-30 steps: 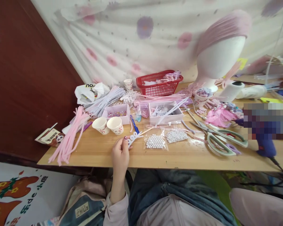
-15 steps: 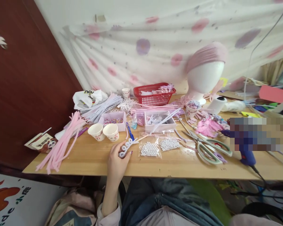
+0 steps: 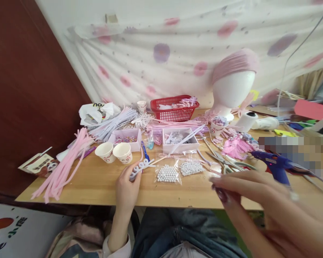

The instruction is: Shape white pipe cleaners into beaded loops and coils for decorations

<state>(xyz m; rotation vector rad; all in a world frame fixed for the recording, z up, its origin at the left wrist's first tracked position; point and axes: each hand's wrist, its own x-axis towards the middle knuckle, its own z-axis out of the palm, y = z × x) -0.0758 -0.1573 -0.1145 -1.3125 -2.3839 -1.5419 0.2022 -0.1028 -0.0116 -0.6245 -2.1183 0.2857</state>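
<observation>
My left hand (image 3: 127, 188) is closed around a pale lilac pipe cleaner (image 3: 139, 170) bent into a row of loops, its straight ends pointing right. It is over the table's front part, just below two paper cups (image 3: 123, 153) and a blue pen (image 3: 145, 152). Large and blurred at the lower right, my right hand (image 3: 269, 208) has its thumb and forefinger drawn together in a pinch; whatever may be between them is too small to make out. Behind its fingers lie scissors (image 3: 223, 160), partly hidden. Between the hands are two clear bags of pearl beads (image 3: 167, 173).
A blue glue gun (image 3: 277, 165) with its cord lies at the right. Pink pipe cleaners (image 3: 67, 166) spread at the left. Behind are two bead boxes (image 3: 179, 147), a red basket (image 3: 174, 114) and a white foam head (image 3: 233, 89) with a pink wrap.
My right hand has come into view at the lower right, partly covering the scissors. My left hand keeps its hold on the looped pipe cleaner. The view has shifted slightly.
</observation>
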